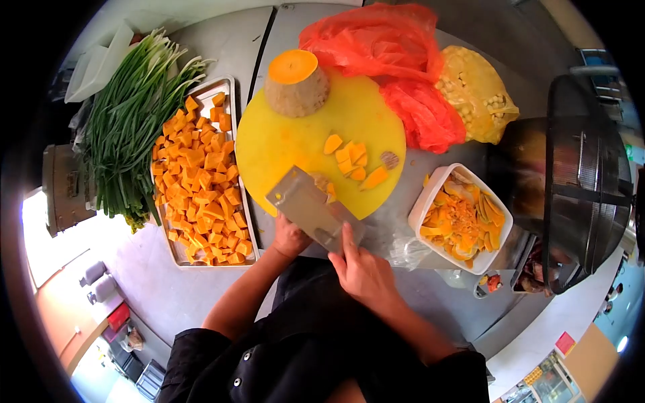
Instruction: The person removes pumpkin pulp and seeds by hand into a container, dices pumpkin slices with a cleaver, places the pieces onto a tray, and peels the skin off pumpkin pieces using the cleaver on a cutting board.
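Observation:
A broad cleaver [310,209] is tilted over the near edge of a round yellow cutting board [269,154]. My right hand [366,272] is closed at its lower right end, index finger along the blade; the handle itself is hidden. My left hand [290,236] is beside the blade's near left edge, its fingers mostly hidden behind the metal. Just past the blade lies a small pumpkin piece [330,192]. Several cut pumpkin pieces [353,160] are on the board's right half. A large pumpkin section [295,91] stands at the back, orange cut face up.
Left of the board, a metal tray [232,107] holds pumpkin cubes [201,181], beside long green onions [127,127]. A white tub [433,195] of pumpkin scraps stands right. Behind are a red plastic bag [376,40] and a yellowish bag [477,91]. A dark mesh cover [584,181] is far right.

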A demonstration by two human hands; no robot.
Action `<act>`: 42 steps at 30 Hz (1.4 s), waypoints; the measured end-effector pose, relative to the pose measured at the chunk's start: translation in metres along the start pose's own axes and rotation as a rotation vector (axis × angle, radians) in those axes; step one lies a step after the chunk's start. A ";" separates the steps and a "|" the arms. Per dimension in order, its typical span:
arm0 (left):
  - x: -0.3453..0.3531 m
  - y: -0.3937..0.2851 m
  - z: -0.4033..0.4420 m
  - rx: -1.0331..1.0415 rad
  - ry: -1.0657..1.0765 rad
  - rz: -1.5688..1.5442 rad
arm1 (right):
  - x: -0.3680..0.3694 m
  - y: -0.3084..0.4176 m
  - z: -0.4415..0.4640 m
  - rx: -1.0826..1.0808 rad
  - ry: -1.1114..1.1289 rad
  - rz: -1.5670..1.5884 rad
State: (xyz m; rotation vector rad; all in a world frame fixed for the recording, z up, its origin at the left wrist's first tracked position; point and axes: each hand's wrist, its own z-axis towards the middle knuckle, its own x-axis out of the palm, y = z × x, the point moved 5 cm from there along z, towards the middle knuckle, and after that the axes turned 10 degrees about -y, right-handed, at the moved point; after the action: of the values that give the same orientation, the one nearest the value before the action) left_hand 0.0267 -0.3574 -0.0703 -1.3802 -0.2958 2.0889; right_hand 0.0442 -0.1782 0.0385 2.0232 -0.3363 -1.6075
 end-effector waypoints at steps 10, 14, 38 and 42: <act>-0.030 -0.001 0.035 0.036 0.037 -0.155 | -0.031 -0.019 0.036 0.155 0.067 0.295; -0.039 -0.016 0.045 -0.091 0.107 -0.117 | -0.032 -0.012 -0.002 0.171 0.101 0.208; -0.007 -0.023 0.039 -0.074 -0.093 0.030 | -0.038 -0.045 -0.011 0.394 0.249 0.482; -0.010 -0.024 0.040 -0.068 -0.095 0.039 | -0.029 -0.050 -0.005 0.381 0.217 0.558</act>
State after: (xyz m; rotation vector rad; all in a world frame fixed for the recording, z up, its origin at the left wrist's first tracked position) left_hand 0.0024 -0.3388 -0.0333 -1.3374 -0.3849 2.1988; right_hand 0.0351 -0.1212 0.0356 2.0881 -1.0813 -1.0242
